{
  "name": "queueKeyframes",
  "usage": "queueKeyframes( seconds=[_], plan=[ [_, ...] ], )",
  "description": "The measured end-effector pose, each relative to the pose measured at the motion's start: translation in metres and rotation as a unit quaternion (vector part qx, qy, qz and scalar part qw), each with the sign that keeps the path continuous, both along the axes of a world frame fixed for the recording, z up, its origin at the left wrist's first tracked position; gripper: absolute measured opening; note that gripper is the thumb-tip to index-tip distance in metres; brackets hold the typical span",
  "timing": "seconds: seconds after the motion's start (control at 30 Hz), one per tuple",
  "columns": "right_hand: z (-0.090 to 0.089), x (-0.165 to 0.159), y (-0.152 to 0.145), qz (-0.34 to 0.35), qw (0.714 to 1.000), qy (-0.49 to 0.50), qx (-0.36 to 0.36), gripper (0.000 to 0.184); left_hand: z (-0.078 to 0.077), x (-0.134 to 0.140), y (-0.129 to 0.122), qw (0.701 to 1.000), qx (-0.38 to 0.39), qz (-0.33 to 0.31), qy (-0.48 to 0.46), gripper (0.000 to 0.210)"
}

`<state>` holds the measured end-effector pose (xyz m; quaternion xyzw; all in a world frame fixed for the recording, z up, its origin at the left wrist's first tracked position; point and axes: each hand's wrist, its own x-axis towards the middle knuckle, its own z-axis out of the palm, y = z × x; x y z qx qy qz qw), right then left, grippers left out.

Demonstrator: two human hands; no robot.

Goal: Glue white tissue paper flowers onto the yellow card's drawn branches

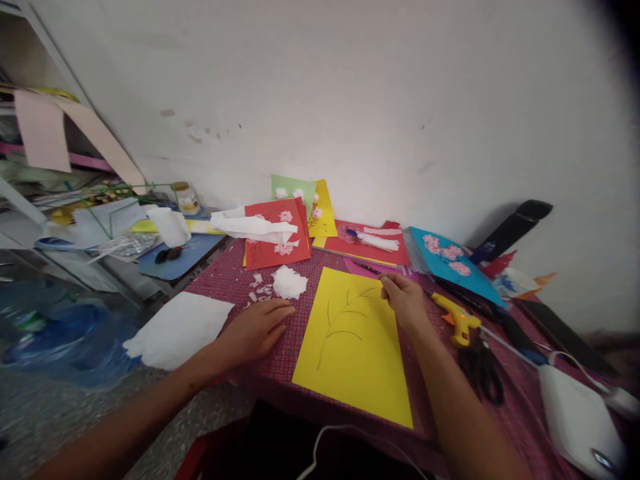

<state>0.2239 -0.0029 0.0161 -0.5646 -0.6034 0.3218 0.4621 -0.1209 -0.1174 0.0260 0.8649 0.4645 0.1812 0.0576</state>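
A yellow sheet of paper (345,380) lies in front of me, with a thin dark drawing of a curved stem and several branches. My right hand (403,300) is at its upper right edge, thumb and fingers closed together; what is between them, if anything, is hidden. A dark pen (367,268) lies just beyond those fingertips. My left hand (263,327) rests palm down on the checked tablecloth, fingers stretched out, left of the yellow sheet and holding nothing. Near its fingertips are a crumpled white tissue (290,283) and small torn scraps (260,290).
White tissue sheets (183,330) lie at the left table edge. Red cards (280,243) and a blue card (445,257) with pink flowers are at the back. A yellow glue gun (460,320) and a white device (575,413) with a cable lie right. A blue stool (175,263) stands left.
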Motion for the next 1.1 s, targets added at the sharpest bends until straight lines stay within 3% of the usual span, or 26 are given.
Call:
queueKeyframes(
  seconds=[0.13,0.3,0.47,0.53,0.67,0.9,1.1],
  plan=[
    [-0.005,0.009,0.006,-0.021,1.0,-0.016,0.012,0.032,-0.002,0.045,0.003,0.995,-0.049,-0.082,0.035,0.061],
    [-0.014,0.0,0.003,0.018,0.991,-0.125,0.055,0.027,-0.015,0.076,0.012,0.989,-0.064,-0.113,0.073,0.071],
    [-0.018,-0.018,-0.006,0.139,0.954,-0.23,0.134,0.03,-0.019,0.079,0.013,0.989,-0.055,-0.101,0.094,0.072],
    [-0.019,-0.017,-0.005,0.113,0.951,-0.251,0.144,0.032,-0.019,0.078,0.012,0.988,-0.055,-0.101,0.099,0.072],
    [-0.017,-0.006,0.001,0.022,0.954,-0.282,0.097,0.03,-0.018,0.079,0.011,0.989,-0.054,-0.101,0.095,0.071],
    [-0.011,-0.014,-0.008,0.076,0.94,-0.303,0.139,0.029,-0.018,0.078,0.012,0.99,-0.059,-0.099,0.081,0.073],
    [-0.013,-0.022,-0.009,0.102,0.926,-0.347,0.112,0.029,-0.019,0.078,0.011,0.992,-0.062,-0.092,0.062,0.074]
  ],
)
